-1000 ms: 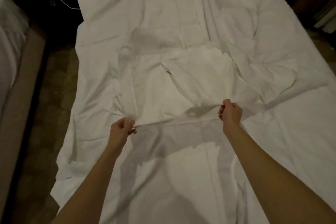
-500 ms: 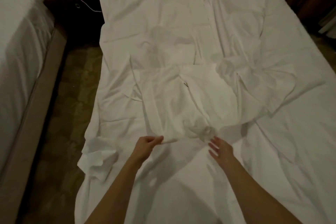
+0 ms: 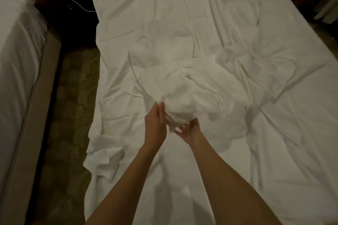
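A white cloth with a small dark tag lies bunched on the white bed sheet in the middle of the bed. My left hand grips the gathered near edge of the cloth from the left, its thumb hidden behind the folds. Just right of it, my right hand is palm up with spread fingers under the bunch, touching its underside. The far part of the cloth stays spread out and crumpled toward the right.
The bed runs from near to far, and its sheet hangs rumpled over the left edge. A patterned floor strip separates it from a second bed on the left. A dark nightstand with a white cable stands at the far left.
My hands were wide apart, stretching the cloth's near edge. They have come together, my right hand let go and opened, and the cloth is bunched up between them.
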`<state>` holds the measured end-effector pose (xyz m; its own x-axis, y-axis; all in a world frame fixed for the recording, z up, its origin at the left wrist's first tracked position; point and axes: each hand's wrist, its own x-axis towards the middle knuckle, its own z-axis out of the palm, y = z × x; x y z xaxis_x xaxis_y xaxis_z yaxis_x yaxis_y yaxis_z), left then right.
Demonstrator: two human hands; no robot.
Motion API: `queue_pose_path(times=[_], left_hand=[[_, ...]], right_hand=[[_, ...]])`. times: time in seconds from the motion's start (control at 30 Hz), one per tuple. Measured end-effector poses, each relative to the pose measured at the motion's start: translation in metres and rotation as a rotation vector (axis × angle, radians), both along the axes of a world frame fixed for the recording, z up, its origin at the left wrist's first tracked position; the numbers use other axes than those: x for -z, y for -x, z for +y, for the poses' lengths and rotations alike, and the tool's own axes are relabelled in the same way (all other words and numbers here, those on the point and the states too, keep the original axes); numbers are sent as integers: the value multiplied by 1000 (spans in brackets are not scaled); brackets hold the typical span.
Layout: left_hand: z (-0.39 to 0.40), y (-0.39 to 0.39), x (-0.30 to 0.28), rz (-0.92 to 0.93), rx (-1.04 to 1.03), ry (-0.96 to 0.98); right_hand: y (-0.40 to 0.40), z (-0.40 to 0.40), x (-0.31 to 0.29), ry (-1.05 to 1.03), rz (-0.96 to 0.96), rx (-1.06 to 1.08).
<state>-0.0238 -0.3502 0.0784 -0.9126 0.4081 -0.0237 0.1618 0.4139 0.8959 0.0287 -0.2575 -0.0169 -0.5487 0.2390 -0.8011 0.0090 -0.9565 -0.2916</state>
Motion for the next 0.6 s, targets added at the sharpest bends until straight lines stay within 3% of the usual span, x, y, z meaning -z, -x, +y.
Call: queue_pose_path(times=[0.07,0.2,0.37,0.5,0.6], left_hand=[[5,7,-5,-49,-49,-36],[4,31,0,-207,-156,-126],[-9,38,10,-777,-183,-398],[-33,-7,41,-966,60,-127],[-43,-40,50,-1152,143,-103]], right_hand=[[11,6,0,32,61,103],[20,9,-3,-7,124,115],[9,-3,-6,-84,-30,205],[-32,-30,-8,-144,-170,244],[-58,-43,-9,-400,-471,117]])
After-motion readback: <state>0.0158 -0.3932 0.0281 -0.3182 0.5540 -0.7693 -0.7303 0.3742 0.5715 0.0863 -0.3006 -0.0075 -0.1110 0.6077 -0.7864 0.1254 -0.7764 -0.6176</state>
